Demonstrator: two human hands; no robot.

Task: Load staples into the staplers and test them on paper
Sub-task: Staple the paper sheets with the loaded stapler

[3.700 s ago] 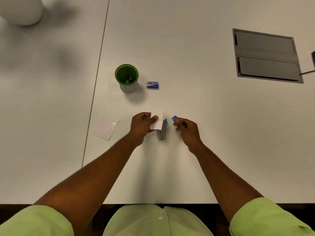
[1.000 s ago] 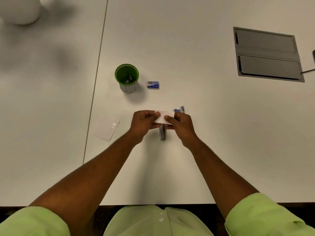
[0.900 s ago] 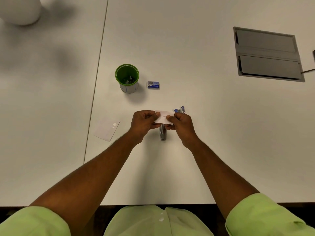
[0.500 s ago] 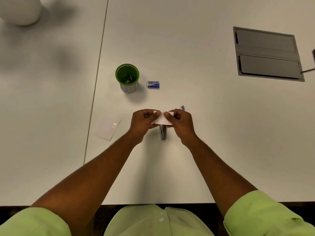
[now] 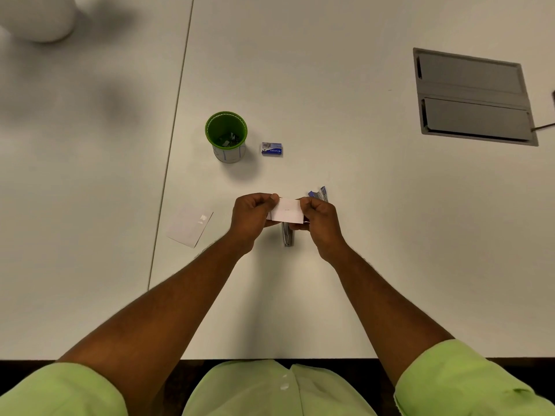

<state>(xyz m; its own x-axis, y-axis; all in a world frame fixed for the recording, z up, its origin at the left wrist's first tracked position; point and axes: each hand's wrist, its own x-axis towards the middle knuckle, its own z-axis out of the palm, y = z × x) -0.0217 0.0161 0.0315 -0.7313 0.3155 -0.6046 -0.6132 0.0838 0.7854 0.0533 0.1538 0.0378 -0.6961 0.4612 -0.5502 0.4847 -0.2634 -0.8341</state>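
Observation:
A small white slip of paper (image 5: 286,210) is held above the table between both hands. My left hand (image 5: 250,216) pinches its left end and my right hand (image 5: 319,219) pinches its right end. A faint staple mark shows near the slip's middle. Below the slip a grey metal stapler (image 5: 287,235) lies on the table, mostly hidden by the paper. A blue stapler (image 5: 319,194) lies just behind my right hand. A small blue staple box (image 5: 271,148) sits further back.
A green cup (image 5: 226,136) with small metal pieces inside stands left of the staple box. Another white paper (image 5: 190,225) lies to the left near a table seam. A grey cable hatch (image 5: 473,97) is at the far right. The table's front edge is near my body.
My right hand put down the blue stapler and took hold of the slip's right end. The slip now lies flat and stretched between both hands, raised slightly.

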